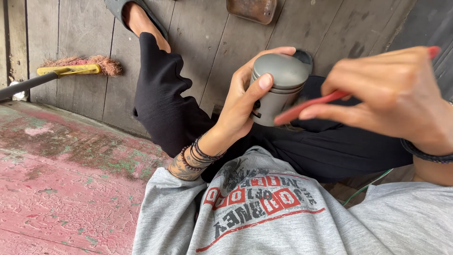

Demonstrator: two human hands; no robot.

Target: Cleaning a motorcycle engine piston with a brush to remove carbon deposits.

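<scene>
Lying nearest the camera is a grey printed shirt (292,217), with black trousers (188,118) stretched out beyond it over the person's legs. Above the lap, the left hand (243,101), beaded bracelets at its wrist, wraps around a grey metal piston (279,87); its grip is closed on the cylinder, thumb across the crown edge and fingers curled behind, holding it tilted with the domed top facing up and to the right. Just beside it, the right hand (396,94) is pinched shut on a thin red tool (309,106), whose tip touches the piston's side near the ring grooves. Farther off lie grey floorboards (71,33), a sandalled foot (139,19), a yellow-headed broom (71,68) and a rusty tin (251,9).
</scene>
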